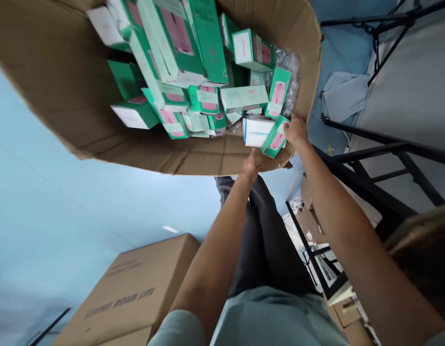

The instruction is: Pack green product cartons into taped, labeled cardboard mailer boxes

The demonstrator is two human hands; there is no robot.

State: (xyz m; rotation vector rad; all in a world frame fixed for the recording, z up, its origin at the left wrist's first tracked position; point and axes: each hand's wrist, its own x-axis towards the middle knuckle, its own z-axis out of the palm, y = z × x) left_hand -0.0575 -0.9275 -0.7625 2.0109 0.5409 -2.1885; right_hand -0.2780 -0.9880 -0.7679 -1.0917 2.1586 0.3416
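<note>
My right hand (296, 130) is closed on a green-and-pink carton (276, 137) at the near right corner of the big cardboard box (193, 158), thumb and fingers pinching its end, so the carton sits just inside the box wall, touching a white-faced carton (257, 130) beside it. My left hand (251, 164) presses against the outside of the near box wall just below that corner; I cannot tell how far its fingers are open, since the wall hides them.

What worries me is the heap of green cartons (179, 62) piled loosely and leaning at all angles. If I pull my carton out sharply, the ones resting near it could slide or tumble toward the corner. The near wall looks creased and torn at its right end, so it may buckle under my left hand and let cartons spill over. Crinkled clear plastic wrap (289, 62) at the right wall could snag on a carton's corner.

Room is tight on the right: a black metal frame (374, 158) stands close by my forearm. Straight back over my dark trousers (269, 230) is open, and a closed cardboard case (135, 288) sits lower left, well apart.
</note>
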